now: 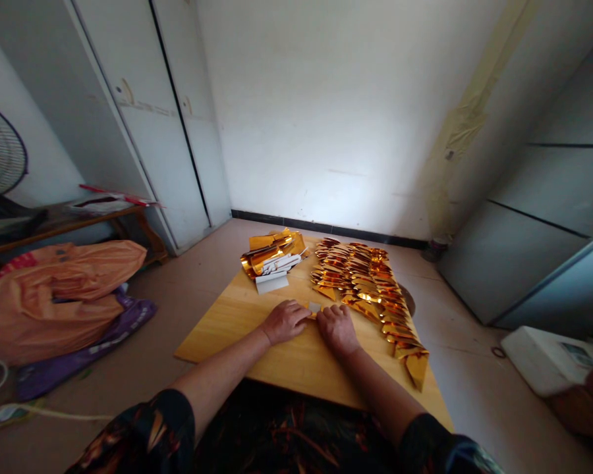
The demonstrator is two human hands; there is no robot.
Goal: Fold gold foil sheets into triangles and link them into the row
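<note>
Between my two hands a small piece of gold foil paper (pixel 315 307), its pale side partly showing, lies on the wooden table (pixel 237 329). My left hand (pixel 287 321) is closed at its left edge, fingers bent down. Opposite it, my right hand (pixel 337 329) presses on the right edge with curled fingers. Just beyond my right hand, rows of folded gold foil pieces (pixel 360 273) stand packed together. Past my left hand are loose gold foil sheets (pixel 271 250), a bunch of white-sided strips (pixel 281 263) and a pale flat sheet (pixel 271 282).
Orange (pixel 64 283) and purple (pixel 93 342) bags lie on the floor at left, below a wooden bench (pixel 151 230). A fan (pixel 2 148) stands at far left. A white box (pixel 543 359) sits at right. The wall (pixel 336 112) and cabinets (pixel 143 112) bound the far side.
</note>
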